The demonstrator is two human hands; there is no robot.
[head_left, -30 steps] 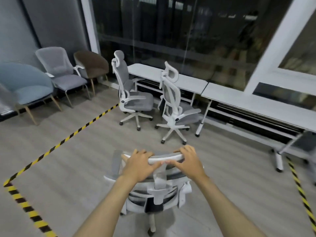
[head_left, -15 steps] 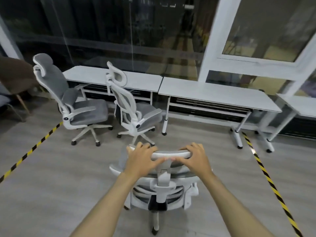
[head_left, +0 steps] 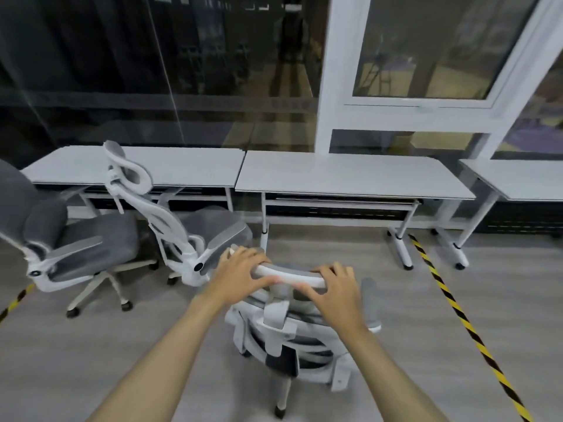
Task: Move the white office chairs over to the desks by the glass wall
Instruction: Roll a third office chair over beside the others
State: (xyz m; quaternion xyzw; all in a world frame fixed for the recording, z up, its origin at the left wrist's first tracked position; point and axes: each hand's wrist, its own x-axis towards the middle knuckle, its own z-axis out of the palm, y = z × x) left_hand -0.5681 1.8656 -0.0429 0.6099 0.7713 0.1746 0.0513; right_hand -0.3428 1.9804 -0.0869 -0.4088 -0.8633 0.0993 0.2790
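1. The white-framed office chair with grey mesh back (head_left: 286, 336) stands on the floor in front of the person, its back toward them, near the middle desk but not yet at it.
2. The left hand (head_left: 240, 277) grips the left end of the curved white headrest bar (head_left: 289, 274), fingers curled over its top; the right hand (head_left: 336, 292) holds the right end in the same manner.
3. Step in hand, as judged: the chair is being rolled toward the middle white rectangular desk (head_left: 350, 178) beside the dark glass wall (head_left: 152, 71). The next move likely calls for a straight push forward, with a slight steer to keep clear of the desk's slim white leg (head_left: 264, 236).
4. The chair's spine is smooth moulded white plastic with open ribs; the padded grey armrest (head_left: 370, 300) looks soft and rounded. The castors are mostly hidden.
5. Two like chairs stand at the left desk (head_left: 182, 166): the nearer parked chair (head_left: 189, 233), with looped white headrest, and the far-left parked chair (head_left: 76, 248), with a grey fabric seat.
6. The desk tops look flat, matte and thin-edged; a third desk (head_left: 524, 181) continues the row at right.
7. The floor (head_left: 91, 360) is pale grey wood-grain, marked with yellow-and-black striped tape (head_left: 451, 303) running past the desk feet.
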